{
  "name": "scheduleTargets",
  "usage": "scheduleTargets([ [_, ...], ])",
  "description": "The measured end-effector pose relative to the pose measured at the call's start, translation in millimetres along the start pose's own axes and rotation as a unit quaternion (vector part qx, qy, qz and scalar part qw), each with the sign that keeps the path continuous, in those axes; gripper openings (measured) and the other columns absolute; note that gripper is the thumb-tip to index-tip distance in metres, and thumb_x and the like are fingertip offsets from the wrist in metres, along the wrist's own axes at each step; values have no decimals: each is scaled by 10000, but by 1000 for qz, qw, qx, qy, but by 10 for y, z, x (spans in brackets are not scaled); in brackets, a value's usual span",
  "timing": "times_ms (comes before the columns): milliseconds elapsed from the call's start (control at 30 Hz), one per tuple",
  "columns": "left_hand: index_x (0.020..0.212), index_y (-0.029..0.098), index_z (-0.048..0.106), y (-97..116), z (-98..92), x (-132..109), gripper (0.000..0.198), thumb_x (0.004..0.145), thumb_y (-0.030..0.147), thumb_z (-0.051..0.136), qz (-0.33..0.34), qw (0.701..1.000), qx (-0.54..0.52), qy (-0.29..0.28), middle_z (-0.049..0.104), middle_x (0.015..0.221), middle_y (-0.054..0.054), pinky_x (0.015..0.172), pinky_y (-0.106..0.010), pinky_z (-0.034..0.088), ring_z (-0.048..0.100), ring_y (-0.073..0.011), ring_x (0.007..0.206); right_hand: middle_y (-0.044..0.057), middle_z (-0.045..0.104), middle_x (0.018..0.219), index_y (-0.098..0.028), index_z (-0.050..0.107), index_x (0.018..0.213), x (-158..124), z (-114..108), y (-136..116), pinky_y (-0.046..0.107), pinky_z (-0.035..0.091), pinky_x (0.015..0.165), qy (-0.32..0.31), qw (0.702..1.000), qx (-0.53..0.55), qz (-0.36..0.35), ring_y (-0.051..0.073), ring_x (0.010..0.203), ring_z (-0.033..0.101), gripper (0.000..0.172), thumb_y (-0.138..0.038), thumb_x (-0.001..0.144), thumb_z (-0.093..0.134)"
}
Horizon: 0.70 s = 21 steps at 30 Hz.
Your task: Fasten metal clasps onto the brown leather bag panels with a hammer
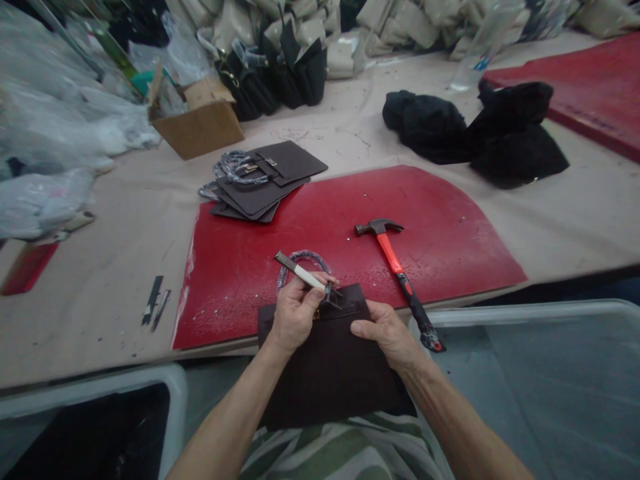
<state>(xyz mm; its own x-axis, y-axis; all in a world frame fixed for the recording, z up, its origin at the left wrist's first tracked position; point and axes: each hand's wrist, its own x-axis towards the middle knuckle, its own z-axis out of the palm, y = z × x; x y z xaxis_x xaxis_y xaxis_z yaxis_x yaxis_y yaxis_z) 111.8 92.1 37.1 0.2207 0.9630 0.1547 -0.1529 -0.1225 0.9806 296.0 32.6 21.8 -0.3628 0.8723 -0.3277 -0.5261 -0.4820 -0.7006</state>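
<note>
A dark brown handbag panel (335, 373) rests against my lap and the table's front edge, its flap and strap slot facing up. My left hand (295, 313) is closed around a slim metal tool (305, 273) with a white-wrapped middle, held slantwise over the panel's top. Dark pointed metal pieces (333, 297) show beneath those fingers; their exact kind is unclear. Behind the tool curves a plastic-wrapped bag handle (307, 255). My right hand (385, 330) pinches the panel's right edge, thumb on top. To its right lies a claw hammer (395, 260) with an orange and black grip.
A red board (350, 200) covers the table's front. Stacked bag panels (290, 163) lie at its back left, near a cardboard box (200, 120). Two metal strips (155, 303) are at left. Black cloth bundles (430, 127) sit behind. Bins (175, 407) flank me below.
</note>
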Motion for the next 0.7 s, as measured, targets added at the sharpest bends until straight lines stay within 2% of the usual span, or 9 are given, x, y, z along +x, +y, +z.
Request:
scheduleTargets([
  [167, 1009, 156, 653, 66, -4, -16, 214, 939, 353, 613, 5, 999, 39, -16, 701, 1053, -100, 915, -343, 530, 672, -211, 974, 39, 716, 880, -171, 717, 1064, -9, 25, 11, 318, 545, 717, 6, 1000, -11, -8, 199, 751, 671, 468, -352, 658, 861],
  [300, 995, 159, 646, 158, 12, -25, 187, 940, 331, 601, 23, 996, 76, -39, 706, 1040, -98, 854, -304, 531, 671, -199, 950, 30, 712, 863, -172, 727, 1037, 7, 14, 12, 296, 536, 697, 3, 1000, -17, -14, 189, 741, 663, 441, -346, 654, 861],
  [400, 979, 162, 640, 204, 22, -34, 166, 933, 317, 603, 32, 995, 80, -44, 707, 1015, -92, 778, -281, 536, 668, -185, 882, 30, 712, 875, -171, 734, 1037, 22, -1, 14, 302, 534, 741, 1, 999, -32, -30, 193, 786, 663, 420, -331, 667, 850],
  [500, 967, 161, 642, 217, 20, -39, 155, 931, 306, 601, 28, 995, 82, -42, 705, 1007, -90, 736, -268, 530, 657, -171, 833, 31, 712, 893, -167, 737, 1032, 31, -6, 22, 304, 530, 742, 4, 998, -47, -34, 193, 784, 656, 421, -344, 666, 849],
  [700, 978, 154, 646, 188, -2, -22, 144, 932, 281, 596, 25, 995, 86, -47, 701, 1026, -96, 750, -266, 522, 653, -169, 842, 35, 707, 901, -169, 729, 1038, 31, 12, 17, 305, 530, 729, 15, 999, -36, -20, 190, 767, 653, 442, -358, 658, 854],
])
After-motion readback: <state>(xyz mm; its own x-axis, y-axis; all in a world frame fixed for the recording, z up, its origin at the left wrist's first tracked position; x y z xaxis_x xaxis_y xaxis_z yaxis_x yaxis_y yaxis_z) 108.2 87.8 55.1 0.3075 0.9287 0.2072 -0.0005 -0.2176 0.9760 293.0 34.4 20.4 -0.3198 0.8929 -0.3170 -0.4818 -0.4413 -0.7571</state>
